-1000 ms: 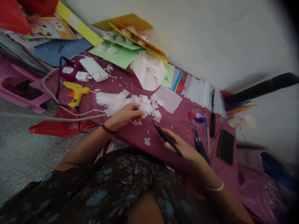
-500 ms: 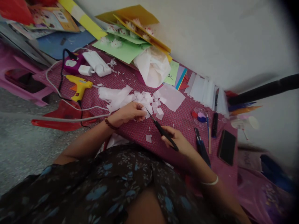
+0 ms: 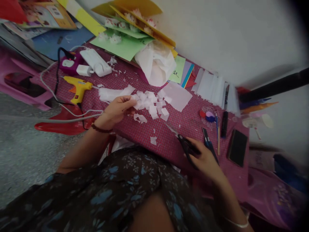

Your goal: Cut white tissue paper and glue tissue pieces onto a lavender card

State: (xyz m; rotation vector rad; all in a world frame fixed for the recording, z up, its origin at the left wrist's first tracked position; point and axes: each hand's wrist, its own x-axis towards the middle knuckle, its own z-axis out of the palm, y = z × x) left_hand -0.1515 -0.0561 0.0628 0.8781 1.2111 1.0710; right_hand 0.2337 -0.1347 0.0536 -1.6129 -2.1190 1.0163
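My right hand [image 3: 201, 154] is closed round the black handles of the scissors [image 3: 184, 141], whose blades point up and left over the checked cloth. At the left edge of a heap of small white paper pieces [image 3: 152, 103] is my left hand [image 3: 120, 109], thumb and fingers pinched on white paper. Where the held paper ends and the heap starts is hard to tell. A curled white scrap [image 3: 140, 118] lies just right of my left hand. Beyond it are white strips [image 3: 116, 93], and right of the heap lies a larger white sheet [image 3: 178, 96].
A yellow glue gun [image 3: 78, 88], cables and a white power strip [image 3: 95, 61] are on the left. A white bag [image 3: 156, 64] and green card [image 3: 120, 45] stand at the back. A cutter [image 3: 209, 143], pen and phone [image 3: 238, 147] lie on the right.
My left hand has moved left, onto the paper pieces. The scissors in my right hand have moved right and down, away from it. A curled scrap now shows on the cloth.
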